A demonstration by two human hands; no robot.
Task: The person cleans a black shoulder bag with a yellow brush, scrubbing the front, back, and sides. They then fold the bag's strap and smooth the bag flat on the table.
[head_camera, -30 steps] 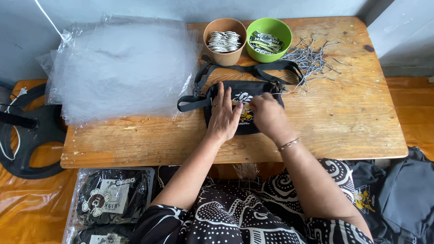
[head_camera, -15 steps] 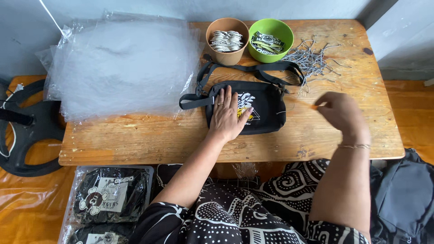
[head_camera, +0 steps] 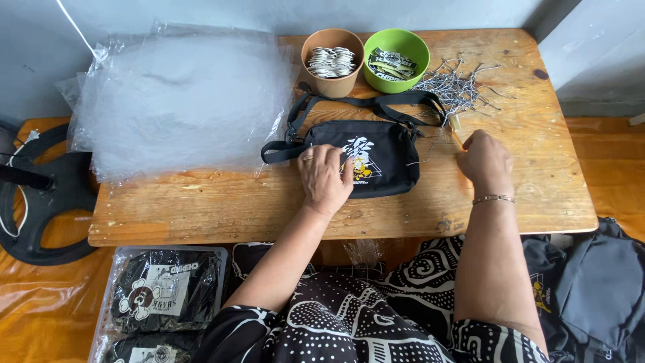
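One wooden table carries one black bag, flat, near the centre, with a white and yellow print facing up and its strap looped toward 12 o'clock. The left hand lies palm down on the bag's left half, fingers spread and flat, pressing rather than clamping; one ring shows on a finger. The right hand rests on the table at 3 o'clock from the bag, just beside it and not touching it, fingers curled together around one thin stick-like tool whose tip projects toward 12 o'clock; one bracelet sits on the wrist. Two bowls stand at 12 o'clock from the bag: one brown bowl holding white tags, count not readable, and one green bowl holding dark printed labels, count not readable. The two bowls touch or nearly touch. One loose heap of grey loop strings lies at 1 o'clock from the bag, too tangled to count. One stack of clear plastic sleeves covers the table's left half at 9 to 10 o'clock. Below the table edge, at 7 o'clock, two packed bags in clear wrap are visible, one partly cut off by the frame. Loose dark bags lie at 4 o'clock; their number cannot be told.
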